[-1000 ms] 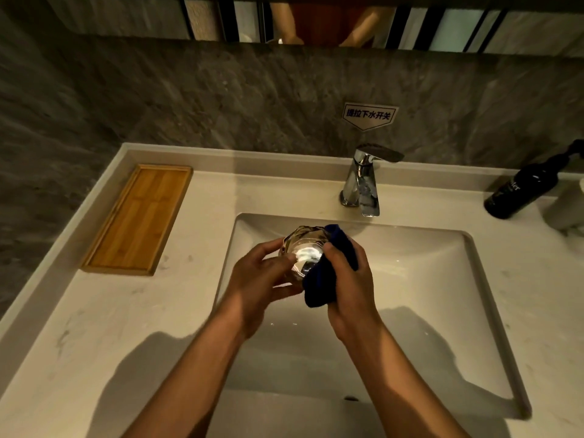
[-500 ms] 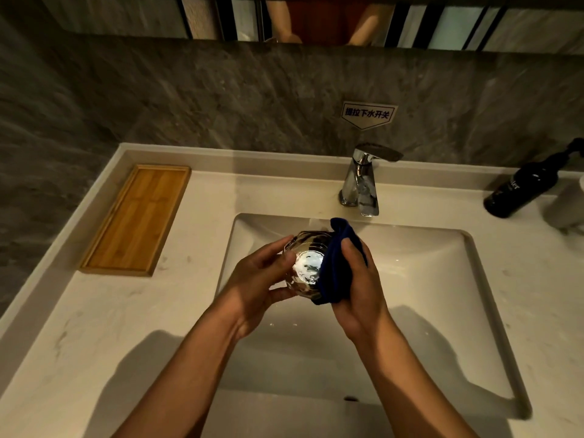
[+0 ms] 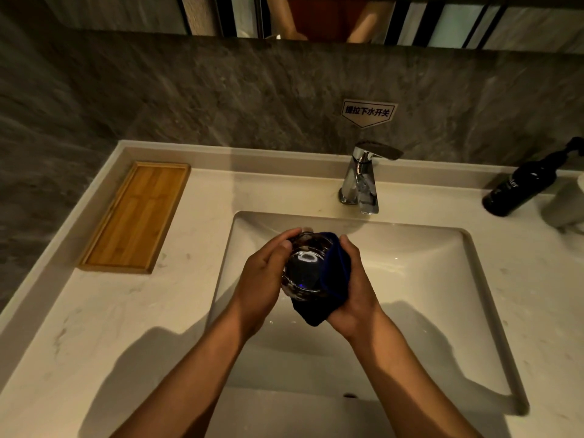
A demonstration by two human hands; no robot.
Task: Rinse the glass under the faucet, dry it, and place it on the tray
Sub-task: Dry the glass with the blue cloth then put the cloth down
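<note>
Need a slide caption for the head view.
Both hands wipe the glass with a dark blue cloth over the sink.

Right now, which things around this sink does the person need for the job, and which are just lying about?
Needed: clear drinking glass, dark blue cloth, chrome faucet, empty bamboo tray, left hand, right hand.

Lying about: black pump bottle, white wall sign.

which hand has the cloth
The right hand holds the dark blue cloth, pressed against the glass. The left hand grips the glass bare.
</note>
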